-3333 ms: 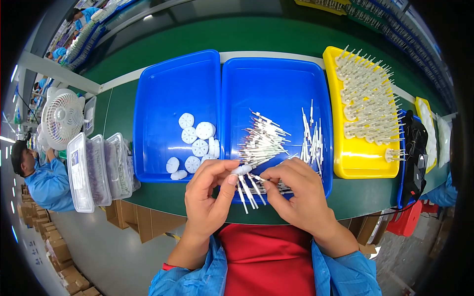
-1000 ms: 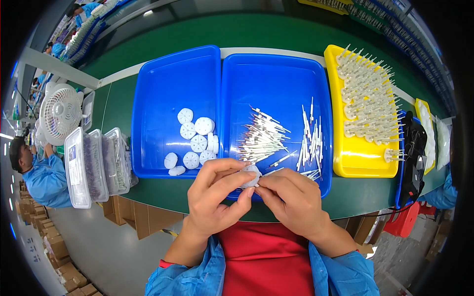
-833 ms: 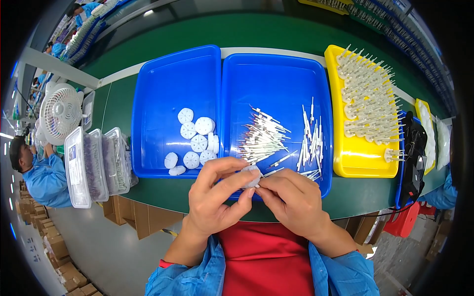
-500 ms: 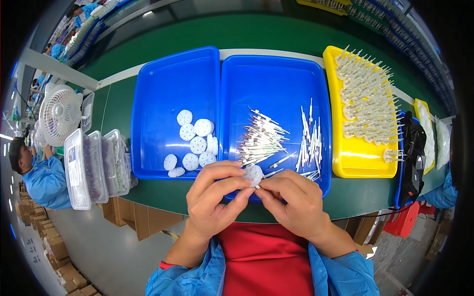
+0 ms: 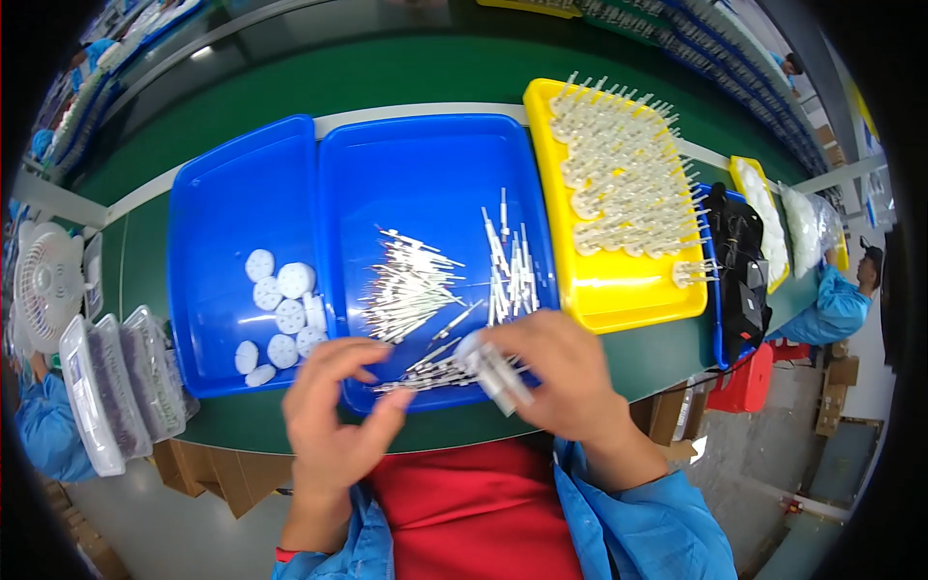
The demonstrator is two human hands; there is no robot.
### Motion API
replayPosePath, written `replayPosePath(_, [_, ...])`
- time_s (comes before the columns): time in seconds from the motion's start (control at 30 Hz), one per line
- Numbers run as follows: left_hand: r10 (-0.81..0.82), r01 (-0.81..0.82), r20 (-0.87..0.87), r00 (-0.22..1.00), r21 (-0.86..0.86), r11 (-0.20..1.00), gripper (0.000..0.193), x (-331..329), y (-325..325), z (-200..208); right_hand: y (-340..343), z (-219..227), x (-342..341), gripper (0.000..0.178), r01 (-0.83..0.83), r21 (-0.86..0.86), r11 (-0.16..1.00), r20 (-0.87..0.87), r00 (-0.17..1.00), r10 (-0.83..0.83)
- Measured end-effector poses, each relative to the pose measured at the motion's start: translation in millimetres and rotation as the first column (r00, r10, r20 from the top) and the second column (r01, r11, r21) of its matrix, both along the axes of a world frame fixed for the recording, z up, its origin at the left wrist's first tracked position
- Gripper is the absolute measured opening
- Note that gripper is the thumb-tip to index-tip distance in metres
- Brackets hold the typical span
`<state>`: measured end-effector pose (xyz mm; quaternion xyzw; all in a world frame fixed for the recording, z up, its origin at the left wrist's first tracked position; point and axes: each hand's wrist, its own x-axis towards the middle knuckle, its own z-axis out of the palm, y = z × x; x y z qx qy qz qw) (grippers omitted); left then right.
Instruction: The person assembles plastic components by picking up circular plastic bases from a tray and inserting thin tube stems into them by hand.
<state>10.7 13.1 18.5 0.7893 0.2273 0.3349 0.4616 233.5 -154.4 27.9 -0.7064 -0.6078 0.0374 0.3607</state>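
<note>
My right hand (image 5: pixel 556 372) is closed on a white disc with sticks (image 5: pixel 498 372), a blurred piece with several thin white rods standing out of it. It is above the front right corner of the middle blue tray (image 5: pixel 425 145). My left hand (image 5: pixel 338 416) is open and holds nothing, thumb and fingers apart, over that tray's front left corner. Thin white sticks (image 5: pixel 411 290) lie in the tray in a pile, with another group (image 5: pixel 510 271) to the right and more near the front. Round white discs with holes (image 5: pixel 289 316) lie in the left blue tray (image 5: pixel 232 193).
To the right, a yellow tray (image 5: pixel 619 314) holds rows of discs with upright sticks (image 5: pixel 628 174). Beyond it lie black cables (image 5: pixel 739 261). Clear plastic boxes (image 5: pixel 121 387) and a white fan (image 5: pixel 50 285) stand at the left. A co-worker (image 5: pixel 839 300) is at the far right.
My hands have parted. My right hand has moved away with the disc and sticks, while my left has let go and opened. The view has turned right.
</note>
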Motion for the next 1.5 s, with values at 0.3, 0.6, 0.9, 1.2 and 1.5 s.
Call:
replayPosePath(0.3, [0.426, -0.217, -0.432, 0.795, 0.454, 0.864, 0.045, -37.3, 48.9, -3.6, -104.7, 12.4, 100.0, 0.059, 0.768, -0.11, 0.631, -0.009, 0.634, -0.773])
replayPosePath(0.6, [0.401, -0.29, -0.374, 0.836, 0.319, 0.902, 0.033, -32.1, 52.4, -10.4, -22.7, 17.7, 25.2, 0.026, 0.091, -0.07, 0.993, -0.094, 0.991, -0.098])
replayPosePath(0.9, [0.39, -0.309, -0.266, 0.881, 0.299, 0.903, 0.054, -30.5, 55.5, -9.3, 35.8, -2.6, -11.3, 0.029, 0.003, -0.198, 0.98, 0.158, 0.987, 0.028])
replayPosePath(1.2, [0.317, -0.31, -0.053, 0.947, 0.105, 0.945, 0.049, -27.4, 60.7, -10.5, 35.4, -3.7, -14.3, 0.011, -0.024, -0.245, 0.969, 0.02, 0.999, 0.03])
replayPosePath(1.5, [0.094, -0.035, 0.09, 0.992, -0.507, 0.861, 0.037, -9.0, 7.1, 2.7, 49.6, 6.8, -38.5, 0.019, -0.13, 0.0, 0.992, -0.453, 0.884, 0.116])
